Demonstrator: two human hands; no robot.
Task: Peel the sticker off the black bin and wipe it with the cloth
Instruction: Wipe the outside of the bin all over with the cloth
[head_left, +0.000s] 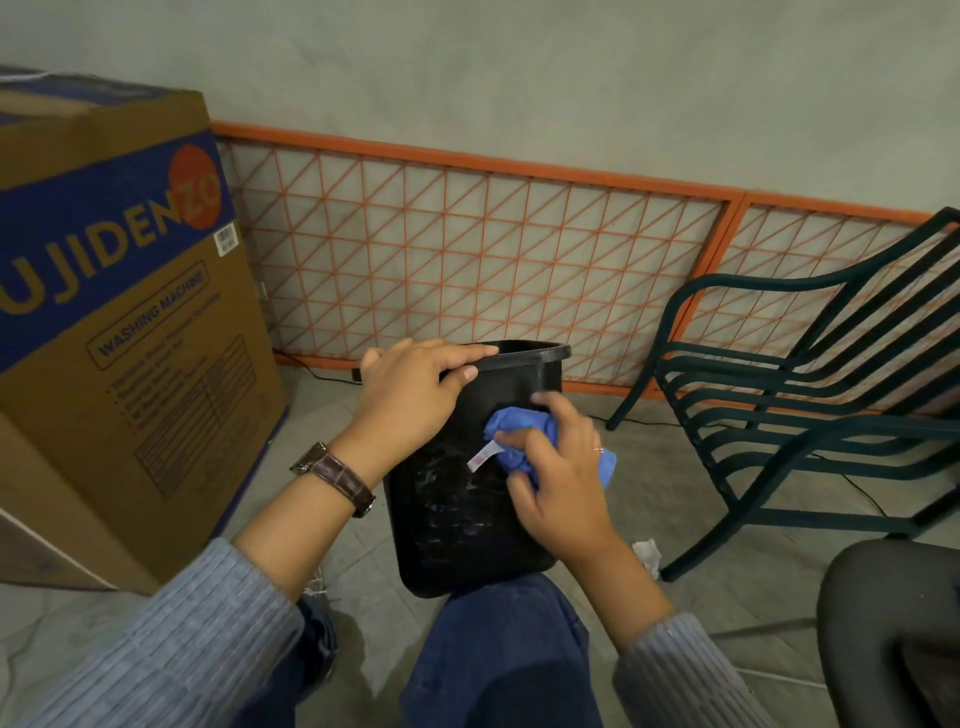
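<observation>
Black bin (457, 514): base propped on the person's knee, between both hands, side wall turned up for access. L hand (410, 395) curls over the rim, prob. to steady it vs. rubbing pressure. R hand (561, 483) grips the bunched blue cloth (511, 423), pressed to the wall just below L hand. White tag (480, 460) at cloth edge: label or sticker, can't tell.

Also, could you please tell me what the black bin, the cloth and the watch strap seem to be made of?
The black bin looks like moulded plastic, semi-matte, with a rolled rim and pale scuffs. The cloth seems to be soft blue fabric, bunched in loose folds; the weave is unclear. The watch strap appears to be brown leather with a glossy embossed grain, possibly imitation.
</observation>
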